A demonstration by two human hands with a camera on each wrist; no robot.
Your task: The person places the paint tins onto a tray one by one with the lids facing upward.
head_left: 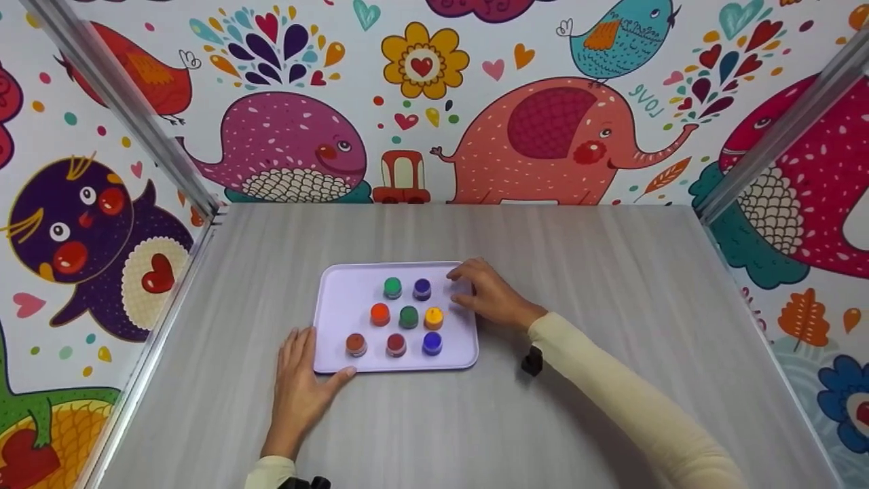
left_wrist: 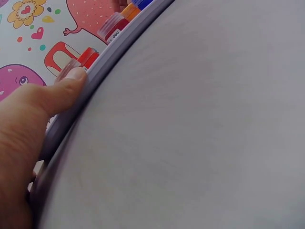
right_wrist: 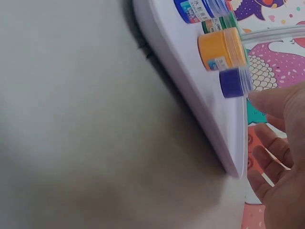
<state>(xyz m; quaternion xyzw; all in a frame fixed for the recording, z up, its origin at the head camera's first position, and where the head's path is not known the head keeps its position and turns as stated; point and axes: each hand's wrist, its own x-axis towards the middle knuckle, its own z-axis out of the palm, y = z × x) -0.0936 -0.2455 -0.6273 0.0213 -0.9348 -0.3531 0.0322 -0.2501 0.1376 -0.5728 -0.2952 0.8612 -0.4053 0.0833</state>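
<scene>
Overhead, from the head view: a lavender tray [head_left: 330, 299] lies flat near the middle of the grey table [head_left: 611, 305], carrying eight small paint pots. The left hand [head_left: 299, 380] rests on the table at the tray's near-left corner, fingers fairly straight, thumb laid along the front rim. The right hand [head_left: 485, 293] sits at the far-right corner, fingers loosely bent over the rim, just beside the purple pot [head_left: 422, 288]; it grips nothing that I can see.

Left wrist view: thumb [left_wrist: 62, 93] presses against the tray's raised rim [left_wrist: 102, 64]; a red-capped pot [left_wrist: 89, 56] stands just inside the rim. No curl round the edge is visible.

Right wrist view: fingers [right_wrist: 274, 102] relaxed, apart from the tray edge [right_wrist: 238, 143], a fingertip close to the purple pot [right_wrist: 234, 81]; the orange pot [right_wrist: 221, 48] is next along.

Judgement on handling: the tray looks thin, stiff plastic, light, with a smooth surface likely slippery. The pots stand loose and would probably slide or tip if it tilts. Best hold: opposite rims, thumbs on top, fingers beneath, kept level.
</scene>
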